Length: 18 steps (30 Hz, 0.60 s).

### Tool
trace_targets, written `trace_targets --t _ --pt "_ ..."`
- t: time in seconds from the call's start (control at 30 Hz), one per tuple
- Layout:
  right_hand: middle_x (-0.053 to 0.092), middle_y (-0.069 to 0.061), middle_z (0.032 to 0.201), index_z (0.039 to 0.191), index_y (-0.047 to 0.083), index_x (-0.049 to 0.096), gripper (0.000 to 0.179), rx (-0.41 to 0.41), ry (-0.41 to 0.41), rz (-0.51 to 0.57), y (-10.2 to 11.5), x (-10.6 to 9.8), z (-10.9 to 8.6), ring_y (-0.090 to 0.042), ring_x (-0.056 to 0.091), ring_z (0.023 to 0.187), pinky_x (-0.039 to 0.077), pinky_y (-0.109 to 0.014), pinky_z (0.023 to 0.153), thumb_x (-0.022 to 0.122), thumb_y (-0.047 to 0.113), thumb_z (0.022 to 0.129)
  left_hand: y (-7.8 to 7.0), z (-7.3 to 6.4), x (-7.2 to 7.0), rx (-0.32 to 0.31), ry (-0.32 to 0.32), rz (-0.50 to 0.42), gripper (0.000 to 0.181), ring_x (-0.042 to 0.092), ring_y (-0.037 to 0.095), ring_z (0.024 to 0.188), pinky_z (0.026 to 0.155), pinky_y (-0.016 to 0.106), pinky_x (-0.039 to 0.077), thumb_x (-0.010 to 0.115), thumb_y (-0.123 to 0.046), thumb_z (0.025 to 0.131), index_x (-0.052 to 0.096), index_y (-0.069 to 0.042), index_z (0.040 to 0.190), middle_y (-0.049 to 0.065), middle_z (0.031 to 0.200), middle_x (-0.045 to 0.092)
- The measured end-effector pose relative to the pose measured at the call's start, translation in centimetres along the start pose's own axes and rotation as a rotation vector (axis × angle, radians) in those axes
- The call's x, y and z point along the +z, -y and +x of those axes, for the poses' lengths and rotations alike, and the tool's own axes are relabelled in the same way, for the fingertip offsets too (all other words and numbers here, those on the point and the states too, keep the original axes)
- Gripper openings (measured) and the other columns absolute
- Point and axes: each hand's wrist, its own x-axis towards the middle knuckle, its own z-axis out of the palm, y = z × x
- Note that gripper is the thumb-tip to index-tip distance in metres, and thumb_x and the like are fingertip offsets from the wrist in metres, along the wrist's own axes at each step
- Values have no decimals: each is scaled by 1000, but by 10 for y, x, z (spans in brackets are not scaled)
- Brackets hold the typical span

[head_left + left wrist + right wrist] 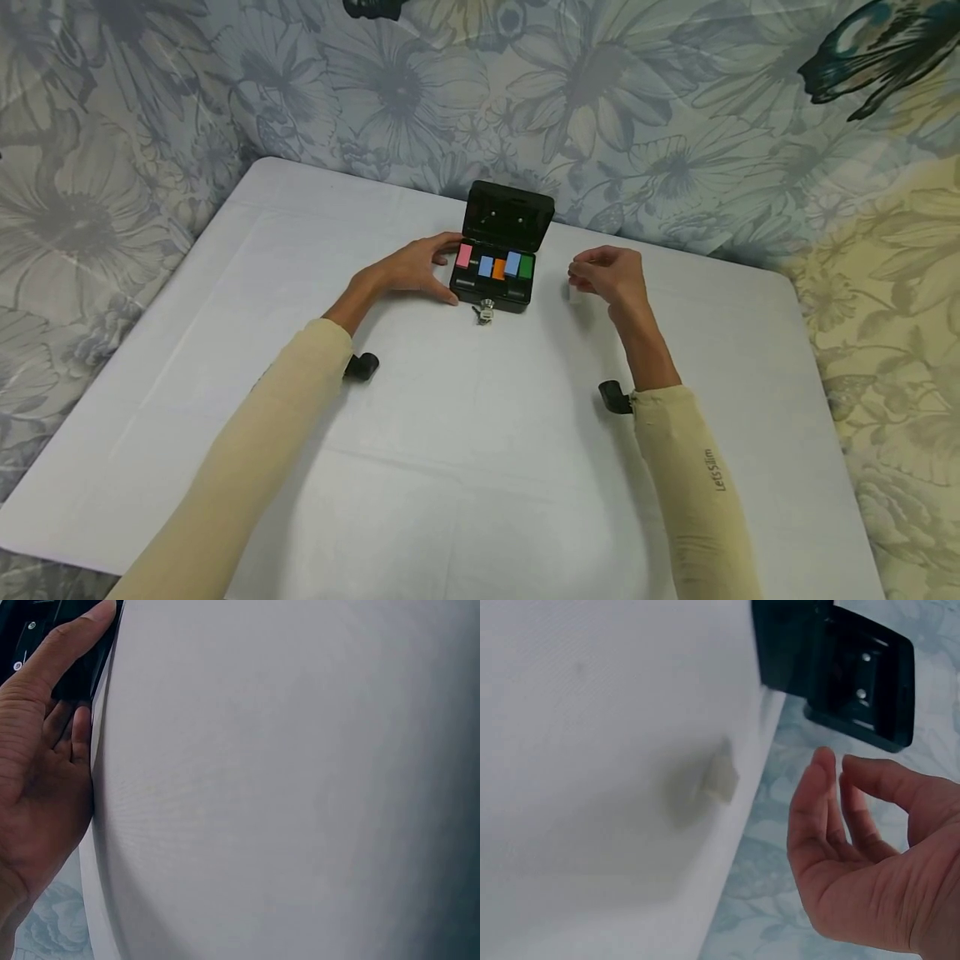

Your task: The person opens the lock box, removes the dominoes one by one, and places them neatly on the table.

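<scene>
A small black cash box stands on the table with its lid raised. In its compartments sit several coloured blocks, among them a pink block, an orange block and a green block. Keys hang at the box's front lock. My left hand grips the box's left side, thumb at the front and fingers toward the back. To the right of the box, my right hand hovers with curved fingers and a gap before the thumb. Below them a small whitish block lies apart on the table.
White cloth covers the table, whose far edge runs close behind the box. Floral fabric hangs behind and at the sides. A dark wrist-camera mount juts from the right sleeve, another from the left.
</scene>
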Motion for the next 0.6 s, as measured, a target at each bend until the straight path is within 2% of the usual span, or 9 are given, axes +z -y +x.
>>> trace_targets --t 0.3,0.6 --pt "73 8 75 109 -1 70 17 5 36 34 16 16 -3 -7 75 67 63 -20 69 74 9 95 1 0 1 -7 0 -1 117 48 31 149 125 50 39 96 -28 75 25 -20 167 7 171 34" --pt "74 7 74 106 -2 71 16 -31 69 50 26 34 -4 -12 77 70 64 -21 70 74 9 95 0 1 1 -7 6 -6 117 48 31 149 125 50 40 96 -29 74 26 -20 167 7 171 34"
